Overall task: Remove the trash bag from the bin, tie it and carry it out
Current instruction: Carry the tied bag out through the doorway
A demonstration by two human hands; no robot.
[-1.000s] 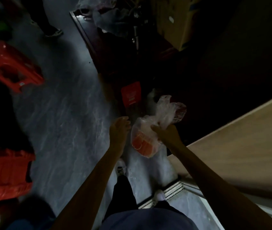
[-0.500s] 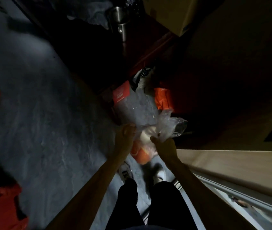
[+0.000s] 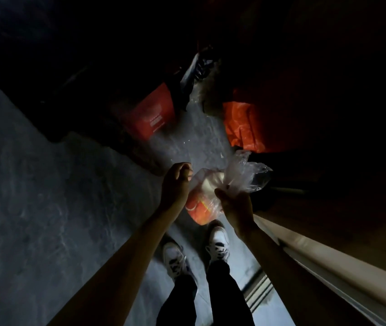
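Note:
A clear plastic trash bag (image 3: pixel 205 201) with orange and white rubbish inside hangs in front of me above my shoes. My right hand (image 3: pixel 234 203) is closed around the bag's gathered neck, and loose plastic flares up beyond the fist. My left hand (image 3: pixel 176 182) grips the bag's left upper edge, fingers curled on the plastic. No bin is visible in the dark scene.
An orange plastic bag (image 3: pixel 243 123) and a red packet (image 3: pixel 154 114) lie on the grey floor (image 3: pixel 46 196) ahead, beside dark clutter. A pale door edge (image 3: pixel 328 260) and a floor threshold track (image 3: pixel 257 295) run along the right.
The view has swung towards the floor ahead and the red stools have left the frame. My left hand, apart from the bag one second ago, now holds its edge.

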